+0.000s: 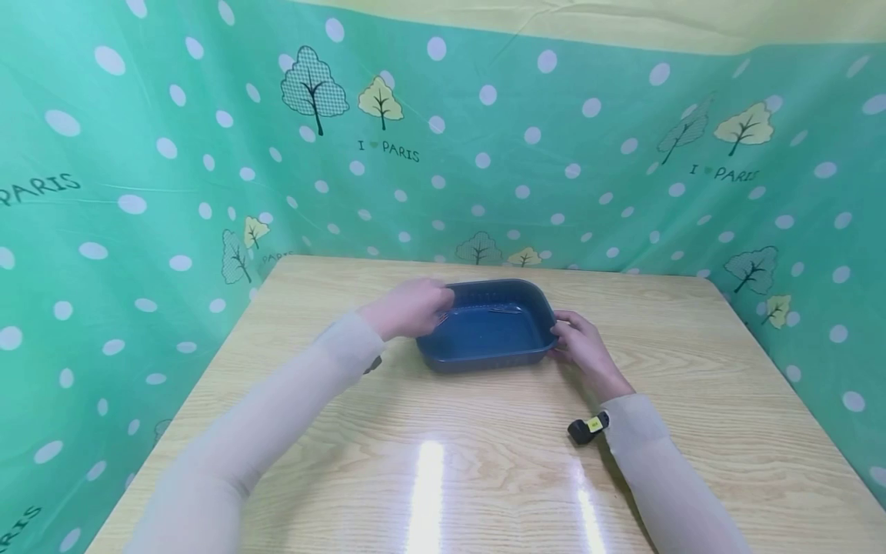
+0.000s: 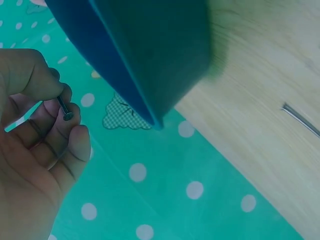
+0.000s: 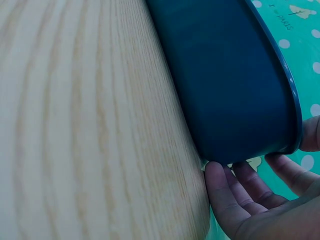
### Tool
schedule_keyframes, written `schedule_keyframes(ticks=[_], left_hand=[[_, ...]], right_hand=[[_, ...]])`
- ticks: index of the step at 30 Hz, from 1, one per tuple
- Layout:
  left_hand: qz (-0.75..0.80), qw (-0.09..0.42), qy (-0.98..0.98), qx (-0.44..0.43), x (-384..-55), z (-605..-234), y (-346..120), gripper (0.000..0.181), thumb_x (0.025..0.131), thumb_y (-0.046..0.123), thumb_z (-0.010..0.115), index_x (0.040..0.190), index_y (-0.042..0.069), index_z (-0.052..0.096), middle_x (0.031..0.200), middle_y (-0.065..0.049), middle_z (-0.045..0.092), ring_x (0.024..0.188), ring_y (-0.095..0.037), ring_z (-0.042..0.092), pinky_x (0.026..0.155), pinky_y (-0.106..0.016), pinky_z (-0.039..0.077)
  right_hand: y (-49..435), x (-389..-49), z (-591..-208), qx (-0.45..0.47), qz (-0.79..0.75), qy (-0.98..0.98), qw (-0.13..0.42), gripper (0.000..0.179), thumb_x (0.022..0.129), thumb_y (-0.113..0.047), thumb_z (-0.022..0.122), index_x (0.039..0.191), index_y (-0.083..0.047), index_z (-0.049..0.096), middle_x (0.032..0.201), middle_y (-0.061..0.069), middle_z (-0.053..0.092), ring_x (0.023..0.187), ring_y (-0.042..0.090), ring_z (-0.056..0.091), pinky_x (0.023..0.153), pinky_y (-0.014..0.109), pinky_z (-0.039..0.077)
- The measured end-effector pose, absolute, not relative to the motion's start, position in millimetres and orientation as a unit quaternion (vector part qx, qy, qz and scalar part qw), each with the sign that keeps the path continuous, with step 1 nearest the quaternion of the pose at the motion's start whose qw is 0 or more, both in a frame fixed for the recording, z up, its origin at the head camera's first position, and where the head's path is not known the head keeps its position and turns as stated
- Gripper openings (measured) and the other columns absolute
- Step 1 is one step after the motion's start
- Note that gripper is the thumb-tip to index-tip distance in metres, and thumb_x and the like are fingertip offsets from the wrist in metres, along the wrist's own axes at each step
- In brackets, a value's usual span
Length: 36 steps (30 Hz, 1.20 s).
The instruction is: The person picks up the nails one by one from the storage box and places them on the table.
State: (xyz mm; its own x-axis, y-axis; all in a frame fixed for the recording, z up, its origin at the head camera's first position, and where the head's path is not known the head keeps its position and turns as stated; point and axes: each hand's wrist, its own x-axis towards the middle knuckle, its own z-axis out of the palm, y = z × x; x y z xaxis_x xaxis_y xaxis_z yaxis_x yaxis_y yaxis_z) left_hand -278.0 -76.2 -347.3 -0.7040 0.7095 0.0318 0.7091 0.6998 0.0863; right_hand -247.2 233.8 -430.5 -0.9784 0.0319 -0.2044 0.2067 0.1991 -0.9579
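Observation:
A dark blue rectangular plastic basin (image 1: 484, 332) sits on the wooden table. My left hand (image 1: 411, 308) is over its left end. In the left wrist view, that hand pinches a small metal nail (image 2: 65, 109) between thumb and finger, flat head outward. At the basin's right end, my right hand (image 1: 581, 346) holds the wall. The right wrist view shows its thumb (image 3: 311, 135) at the rim and its fingertips against the outer side. Inside the basin lies a thin dark piece (image 1: 505, 309), too small to make out.
A thin metal rod (image 2: 301, 119), partly cut off, lies on the table in the left wrist view. A green dotted cloth (image 1: 484, 154) hangs behind the table and along both sides. A black wrist camera (image 1: 587, 428) sticks out by the right sleeve.

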Motion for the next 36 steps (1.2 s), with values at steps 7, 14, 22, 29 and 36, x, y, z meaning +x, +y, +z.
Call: schedule_keyframes(ticks=[7, 14, 22, 29, 36], left_hand=[[0.051, 0.002, 0.927, 0.372, -273, -350, -89, 0.023, 0.08, -0.001, 0.059, 0.099, 0.009, 0.068, 0.095, -0.003, 0.063, 0.089, -0.019, 0.061, 0.08, -0.029, 0.053], [0.061, -0.003, 0.93, 0.363, -269, -353, -101, 0.023, 0.08, -0.003, 0.059, 0.098, 0.01, 0.066, 0.094, -0.004, 0.063, 0.086, -0.018, 0.06, 0.076, -0.029, 0.053], [0.068, -0.006, 0.931, 0.359, -268, -359, -113, 0.03, 0.074, -0.008, 0.055, 0.098, 0.006, 0.067, 0.096, -0.005, 0.065, 0.091, -0.022, 0.063, 0.08, -0.033, 0.054], [0.076, -0.006, 0.937, 0.341, -265, -362, -124, 0.032, 0.073, -0.007, 0.053, 0.098, 0.007, 0.067, 0.096, -0.004, 0.064, 0.09, -0.021, 0.063, 0.079, -0.033, 0.054], [0.085, -0.013, 0.938, 0.336, -263, -366, -137, 0.039, 0.071, -0.009, 0.053, 0.103, 0.007, 0.068, 0.097, -0.004, 0.065, 0.091, -0.022, 0.063, 0.081, -0.035, 0.054]], right_hand=[[234, -247, -432, 0.074, -0.627, 0.772, 0.067, 0.049, 0.09, -0.015, 0.046, 0.138, -0.006, 0.044, 0.127, 0.018, 0.048, 0.099, 0.024, 0.053, 0.09, 0.042, 0.053], [235, -247, -432, 0.075, -0.627, 0.773, 0.068, 0.049, 0.091, -0.016, 0.045, 0.139, -0.006, 0.044, 0.126, 0.018, 0.048, 0.101, 0.025, 0.052, 0.091, 0.042, 0.053], [235, -247, -431, 0.073, -0.627, 0.772, 0.068, 0.05, 0.091, -0.016, 0.046, 0.14, -0.007, 0.043, 0.128, 0.019, 0.048, 0.102, 0.026, 0.052, 0.091, 0.042, 0.053], [235, -247, -432, 0.073, -0.629, 0.771, 0.07, 0.05, 0.091, -0.016, 0.046, 0.14, -0.006, 0.043, 0.126, 0.019, 0.049, 0.1, 0.025, 0.054, 0.09, 0.041, 0.053], [235, -248, -433, 0.069, -0.628, 0.772, 0.071, 0.051, 0.091, -0.016, 0.045, 0.141, -0.006, 0.042, 0.128, 0.02, 0.048, 0.102, 0.027, 0.053, 0.09, 0.041, 0.053]])
